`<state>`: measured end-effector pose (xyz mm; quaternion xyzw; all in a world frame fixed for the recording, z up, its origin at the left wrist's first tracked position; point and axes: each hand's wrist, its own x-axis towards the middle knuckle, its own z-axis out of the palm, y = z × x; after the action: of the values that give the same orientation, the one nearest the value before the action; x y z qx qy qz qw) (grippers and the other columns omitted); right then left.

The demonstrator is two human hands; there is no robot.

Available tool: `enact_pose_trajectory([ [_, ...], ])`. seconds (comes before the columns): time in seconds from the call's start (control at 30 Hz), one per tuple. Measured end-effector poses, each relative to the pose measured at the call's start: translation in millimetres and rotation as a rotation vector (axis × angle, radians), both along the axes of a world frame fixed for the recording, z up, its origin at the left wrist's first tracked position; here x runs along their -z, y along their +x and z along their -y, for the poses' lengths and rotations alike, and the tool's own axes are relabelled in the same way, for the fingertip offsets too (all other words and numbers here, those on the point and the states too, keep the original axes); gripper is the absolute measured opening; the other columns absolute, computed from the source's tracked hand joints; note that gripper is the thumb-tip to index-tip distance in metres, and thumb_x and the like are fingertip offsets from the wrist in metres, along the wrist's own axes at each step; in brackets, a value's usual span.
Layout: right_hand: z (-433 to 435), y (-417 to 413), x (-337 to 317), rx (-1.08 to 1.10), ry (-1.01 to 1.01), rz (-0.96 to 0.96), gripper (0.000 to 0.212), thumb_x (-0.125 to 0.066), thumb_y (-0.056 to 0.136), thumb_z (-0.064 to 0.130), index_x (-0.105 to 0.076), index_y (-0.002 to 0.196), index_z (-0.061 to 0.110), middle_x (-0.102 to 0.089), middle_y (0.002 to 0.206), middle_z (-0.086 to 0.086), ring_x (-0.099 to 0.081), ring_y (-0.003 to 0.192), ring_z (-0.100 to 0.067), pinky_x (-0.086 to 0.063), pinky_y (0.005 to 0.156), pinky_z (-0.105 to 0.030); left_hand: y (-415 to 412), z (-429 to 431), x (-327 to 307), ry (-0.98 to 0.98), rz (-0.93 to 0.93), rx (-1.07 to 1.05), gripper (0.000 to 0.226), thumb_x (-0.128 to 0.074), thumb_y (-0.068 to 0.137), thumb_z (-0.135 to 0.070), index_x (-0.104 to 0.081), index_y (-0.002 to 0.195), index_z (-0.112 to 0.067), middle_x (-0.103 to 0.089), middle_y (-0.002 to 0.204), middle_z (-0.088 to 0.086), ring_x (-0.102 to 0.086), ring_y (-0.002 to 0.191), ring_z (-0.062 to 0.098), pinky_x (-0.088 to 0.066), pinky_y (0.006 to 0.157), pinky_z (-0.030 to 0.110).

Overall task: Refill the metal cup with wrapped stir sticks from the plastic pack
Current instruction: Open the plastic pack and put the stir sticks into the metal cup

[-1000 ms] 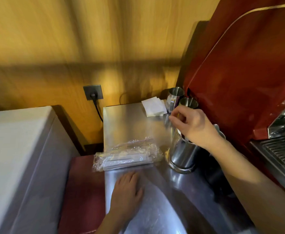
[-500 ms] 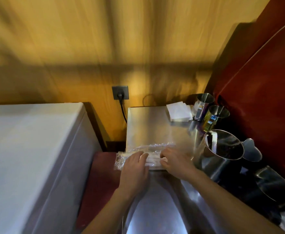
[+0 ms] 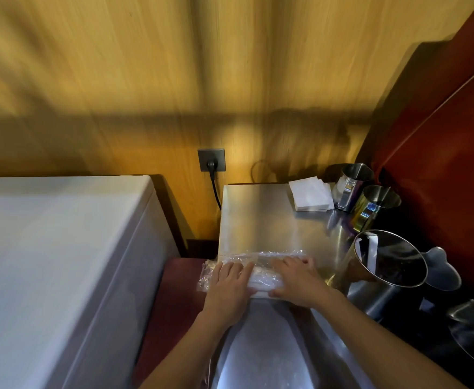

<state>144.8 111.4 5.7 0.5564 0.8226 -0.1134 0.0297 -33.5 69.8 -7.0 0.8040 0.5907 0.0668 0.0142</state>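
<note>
Wood-panelled wall behind, w/ one socket [image 3: 211,160] and a plug in it; below sits a stainless counter [image 3: 258,220], a white chest-like unit [image 3: 61,248] off to the left, and a red machine panel [image 3: 440,136] on the right.

Both hands are down on the plastic pack [image 3: 263,279], which lies flat at the counter's near left edge, one end hanging just past it. Left hand [image 3: 228,287] presses the left part, fingers together and flat on the film, prob. to pin it so it won't slide. Right hand [image 3: 296,280] covers the right part, fingers curled onto the film; looks like it's working toward the opening, but whether it's pinching film I can't tell. White wrapped stir sticks [image 3: 261,284] show between the two hands, too bundled to count.

Metal cup [image 3: 384,273] stands just right of the pack, close to the right hand, so the transfer is short. Inside, approx. 2 wrapped sticks lean on the far rim; otherwise it looks near empty.

Count: 2 hands, 1 pack, 1 big cup, 2 smaller steel cups [image 3: 370,203] at the back, 1 stack of napkins [image 3: 310,196], plus dark steel vessels at the far right, number unclear.
</note>
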Motion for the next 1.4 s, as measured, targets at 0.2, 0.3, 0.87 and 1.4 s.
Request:
enact_pose_trajectory([
  [0.2, 2, -5, -3, -0.105, -0.002, 0.084, 0.051, -0.058, 0.076, 0.049, -0.054, 0.116, 0.017, -0.050, 0.127, -0.008, -0.042, 0.120, -0.025, -0.028, 0.100, -0.038, 5, -3, -7, 0.021, 0.014, 0.035, 0.043, -0.065, 0.073, -0.025, -0.053, 0.113, -0.018, -0.056, 0.108, 0.012, -0.051, 0.104, 0.032, -0.034, 0.100, 0.042],
  [0.3, 2, -2, -13, -0.122, -0.082, -0.107, 0.031, -0.054, 0.075, 0.054, -0.055, 0.070, 0.024, -0.062, 0.084, 0.000, -0.054, 0.080, -0.019, -0.039, 0.068, -0.031, 7, 3, -7, 0.032, 0.013, 0.070, 0.049, -0.066, 0.063, -0.012, -0.054, 0.111, -0.012, -0.057, 0.118, 0.015, -0.052, 0.114, 0.036, -0.037, 0.103, 0.043],
  [0.87, -19, -12, 15, 0.107, -0.124, -0.010, 0.059, -0.065, 0.066, 0.056, -0.044, 0.111, 0.025, -0.049, 0.128, -0.004, -0.038, 0.120, -0.025, -0.024, 0.087, -0.040, 5, 50, 8, 0.132, 0.206, 0.090, 0.056, -0.067, 0.052, -0.017, -0.055, 0.107, -0.020, -0.063, 0.094, -0.005, -0.058, 0.091, 0.018, -0.031, 0.095, 0.029],
  [1.4, -17, -1, -21, 0.120, -0.107, -0.315, 0.032, -0.055, 0.082, 0.025, -0.034, 0.058, 0.026, -0.056, 0.078, -0.001, -0.050, 0.075, -0.025, -0.032, 0.062, -0.028, 8, 51, -6, -0.083, 0.240, 0.171, 0.060, -0.046, 0.076, -0.054, -0.044, 0.129, -0.026, -0.051, 0.114, 0.002, -0.041, 0.109, 0.020, -0.023, 0.103, 0.033],
])
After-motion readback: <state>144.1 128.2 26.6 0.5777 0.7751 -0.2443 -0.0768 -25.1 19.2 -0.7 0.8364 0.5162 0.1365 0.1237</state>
